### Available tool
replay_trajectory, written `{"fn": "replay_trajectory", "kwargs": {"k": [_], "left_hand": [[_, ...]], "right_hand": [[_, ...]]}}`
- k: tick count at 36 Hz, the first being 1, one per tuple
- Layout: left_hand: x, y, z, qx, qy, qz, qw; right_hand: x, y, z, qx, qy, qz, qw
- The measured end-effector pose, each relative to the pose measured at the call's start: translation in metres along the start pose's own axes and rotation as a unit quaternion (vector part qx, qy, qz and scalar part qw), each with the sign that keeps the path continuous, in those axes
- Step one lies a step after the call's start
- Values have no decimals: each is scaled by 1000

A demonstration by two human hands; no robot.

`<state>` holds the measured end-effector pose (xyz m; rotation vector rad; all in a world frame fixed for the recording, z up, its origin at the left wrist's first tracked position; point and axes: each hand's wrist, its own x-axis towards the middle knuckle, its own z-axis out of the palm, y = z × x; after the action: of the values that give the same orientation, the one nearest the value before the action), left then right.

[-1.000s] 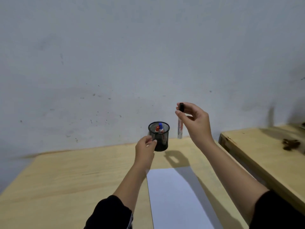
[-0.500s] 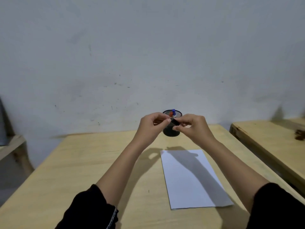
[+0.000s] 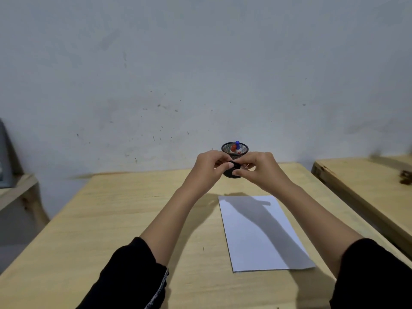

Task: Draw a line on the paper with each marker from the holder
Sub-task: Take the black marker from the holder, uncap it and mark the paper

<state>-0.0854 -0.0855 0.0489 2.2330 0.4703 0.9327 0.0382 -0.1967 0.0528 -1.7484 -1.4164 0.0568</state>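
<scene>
A black mesh holder (image 3: 234, 148) stands at the far edge of the wooden table (image 3: 116, 219), with a red-capped marker (image 3: 233, 148) and a blue-capped marker (image 3: 237, 146) inside. In front of it my left hand (image 3: 208, 169) and my right hand (image 3: 259, 169) meet in the air, both pinching a black-capped marker (image 3: 235, 165). My left fingers are on the black cap; my right hand covers the marker's body. A white sheet of paper (image 3: 260, 233) lies flat on the table below my right forearm.
A grey wall rises right behind the table. A second wooden table (image 3: 365, 188) stands to the right across a narrow gap, with a small dark object (image 3: 406, 176) on it. A low wooden shelf (image 3: 15, 192) with a grey item sits at the left.
One second ago my right hand held the marker upright and my left hand touched the holder. The left hand has since come over to the cap, and both hands now hold the marker.
</scene>
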Motion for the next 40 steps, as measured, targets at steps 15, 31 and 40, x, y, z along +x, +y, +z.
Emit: {"fn": "replay_trajectory", "kwargs": {"k": [15,31,40], "left_hand": [[-40,-30,-10,-146,94,-111,978],[-46,-33,3,-252,56,-120,959],[-46,-38,6,-214,30,-102,971]], "right_hand": [[-29,31,4,327,15,137,935],[-24,8,49,569,97,187,795],[-18,8,54,550,90,175,812]]}}
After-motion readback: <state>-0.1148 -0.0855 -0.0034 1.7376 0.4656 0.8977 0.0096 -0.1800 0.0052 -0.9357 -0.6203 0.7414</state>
